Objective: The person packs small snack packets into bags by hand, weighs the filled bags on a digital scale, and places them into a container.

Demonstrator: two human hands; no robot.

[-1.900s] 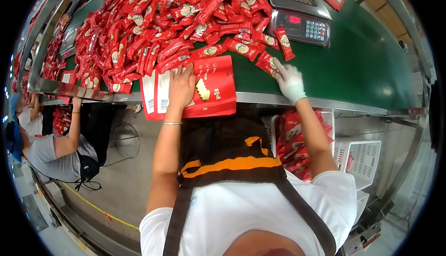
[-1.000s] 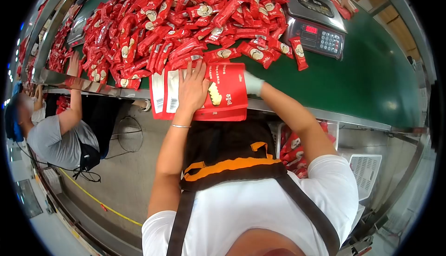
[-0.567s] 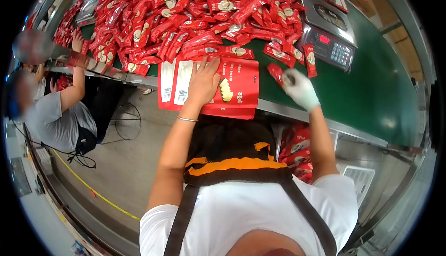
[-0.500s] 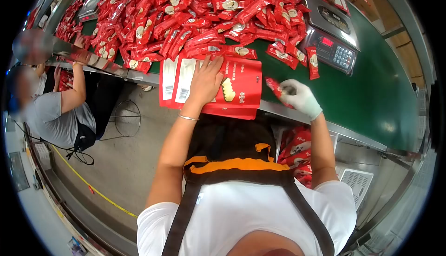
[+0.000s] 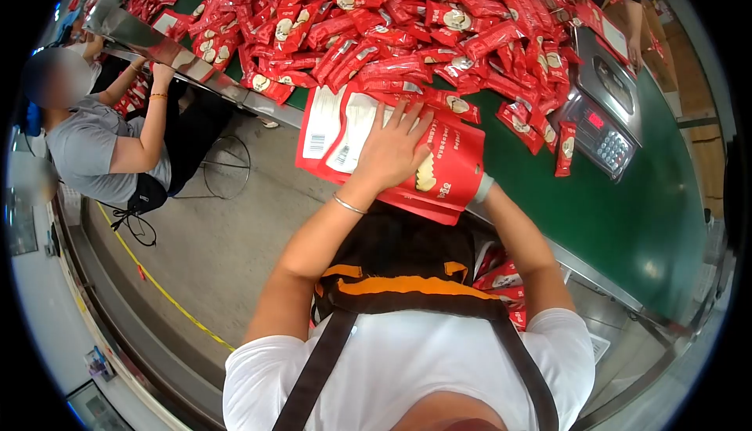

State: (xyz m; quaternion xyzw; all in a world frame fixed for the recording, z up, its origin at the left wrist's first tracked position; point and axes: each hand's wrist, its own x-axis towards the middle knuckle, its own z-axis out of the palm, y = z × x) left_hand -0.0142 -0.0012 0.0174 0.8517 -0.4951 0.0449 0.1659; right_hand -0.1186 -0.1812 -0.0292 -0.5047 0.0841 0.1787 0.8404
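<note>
Red printed pouches (image 5: 458, 161) lie overlapped at the table's near edge, with white label panels on their left side. My left hand (image 5: 394, 149) rests flat on top of them, fingers spread, a bangle at the wrist. At the pouches' right end only the glove cuff of my right hand (image 5: 486, 187) shows; the rest is hidden inside or beneath a pouch, I cannot tell which. Its fingers and anything in them are out of sight. Just beyond the pouches spreads a big heap of small red packets (image 5: 376, 43).
A digital scale (image 5: 599, 137) stands on the green tabletop (image 5: 627, 216) to the right, a single packet beside it. Another person's hands (image 5: 634, 51) are at the far right. A seated person in grey (image 5: 117, 133) works on the left. Red packages (image 5: 501, 278) sit below the table edge.
My gloved right hand, which held a small red packet beside the pouches, has moved left and gone out of sight at their right end. My left hand stays flat on them. The view has shifted.
</note>
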